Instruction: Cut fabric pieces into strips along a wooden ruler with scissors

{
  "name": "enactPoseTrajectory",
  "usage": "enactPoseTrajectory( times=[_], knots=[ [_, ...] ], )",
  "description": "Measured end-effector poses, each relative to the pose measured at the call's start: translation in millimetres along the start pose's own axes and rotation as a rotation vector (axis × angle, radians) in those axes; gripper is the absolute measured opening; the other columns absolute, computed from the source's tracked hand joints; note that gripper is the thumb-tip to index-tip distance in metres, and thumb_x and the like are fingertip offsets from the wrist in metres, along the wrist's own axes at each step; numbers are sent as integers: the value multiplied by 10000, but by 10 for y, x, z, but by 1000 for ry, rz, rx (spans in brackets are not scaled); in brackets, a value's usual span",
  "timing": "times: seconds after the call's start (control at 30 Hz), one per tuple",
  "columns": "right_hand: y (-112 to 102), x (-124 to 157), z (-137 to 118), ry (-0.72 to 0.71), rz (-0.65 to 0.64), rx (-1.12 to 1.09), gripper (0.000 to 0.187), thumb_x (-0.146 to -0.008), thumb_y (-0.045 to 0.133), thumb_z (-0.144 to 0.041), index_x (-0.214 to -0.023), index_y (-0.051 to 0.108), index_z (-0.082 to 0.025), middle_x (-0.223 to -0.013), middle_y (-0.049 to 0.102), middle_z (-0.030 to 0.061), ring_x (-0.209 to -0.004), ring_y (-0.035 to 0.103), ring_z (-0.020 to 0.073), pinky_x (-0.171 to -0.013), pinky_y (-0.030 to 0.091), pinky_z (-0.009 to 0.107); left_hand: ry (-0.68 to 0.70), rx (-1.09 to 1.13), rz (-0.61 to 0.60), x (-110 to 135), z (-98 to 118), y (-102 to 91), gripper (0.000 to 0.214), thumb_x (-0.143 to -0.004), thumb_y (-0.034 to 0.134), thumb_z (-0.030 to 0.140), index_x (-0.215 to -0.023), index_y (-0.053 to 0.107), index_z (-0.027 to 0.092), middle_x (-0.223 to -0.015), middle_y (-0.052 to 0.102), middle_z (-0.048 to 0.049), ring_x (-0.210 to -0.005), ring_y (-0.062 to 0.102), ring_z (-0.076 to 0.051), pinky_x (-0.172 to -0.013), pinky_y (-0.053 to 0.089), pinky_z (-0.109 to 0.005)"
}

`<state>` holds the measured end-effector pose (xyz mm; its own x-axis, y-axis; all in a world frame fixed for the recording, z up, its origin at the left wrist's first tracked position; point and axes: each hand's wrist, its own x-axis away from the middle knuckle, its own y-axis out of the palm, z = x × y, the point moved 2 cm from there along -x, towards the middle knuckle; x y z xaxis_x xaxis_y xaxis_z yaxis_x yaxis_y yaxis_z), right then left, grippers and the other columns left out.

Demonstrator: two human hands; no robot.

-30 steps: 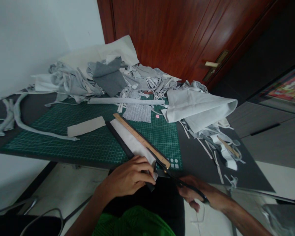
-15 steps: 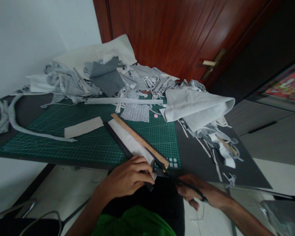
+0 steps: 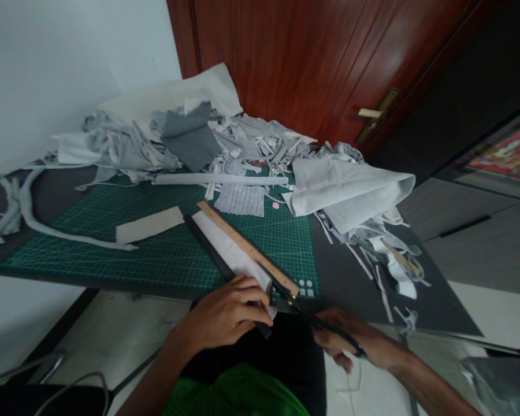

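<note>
My left hand [image 3: 231, 312] is closed on the near end of a white fabric strip [image 3: 225, 245] with a black edge, at the front of the table. My right hand [image 3: 344, 335] grips the black handles of a pair of scissors [image 3: 305, 315]. The scissor blades point up and left, lying along the right side of the strip near its close end. A wooden ruler [image 3: 251, 248] lies slantwise beside the strip, over the green cutting mat [image 3: 164, 260]. How far apart the blades stand is hard to make out.
A beige fabric piece [image 3: 149, 224] and a long grey fabric tube [image 3: 75, 237] lie on the mat's left. Grey fabric scraps [image 3: 260, 138] heap along the back. A folded pale cloth [image 3: 346, 182] and thin strips lie on the dark table [image 3: 433, 300] at right.
Both hands, the strip and the scissors hold nearly the same place. The whole view has shifted very slightly.
</note>
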<state>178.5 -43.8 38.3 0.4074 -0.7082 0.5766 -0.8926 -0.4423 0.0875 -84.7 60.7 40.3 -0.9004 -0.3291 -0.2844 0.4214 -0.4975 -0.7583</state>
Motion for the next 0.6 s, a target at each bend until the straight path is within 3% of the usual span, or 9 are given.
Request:
enactPoseTrajectory(
  times=[0.6],
  knots=[
    [9, 6, 50, 24, 24, -43, 601, -793, 751, -704, -705, 436, -199, -577, 412, -91, -422, 384, 26, -392, 341, 156, 2, -1, -2, 3, -12, 5, 406, -828, 657, -69, -1022, 758, 273, -1078, 708, 27, -1042, 562, -176, -959, 403, -318]
  ],
)
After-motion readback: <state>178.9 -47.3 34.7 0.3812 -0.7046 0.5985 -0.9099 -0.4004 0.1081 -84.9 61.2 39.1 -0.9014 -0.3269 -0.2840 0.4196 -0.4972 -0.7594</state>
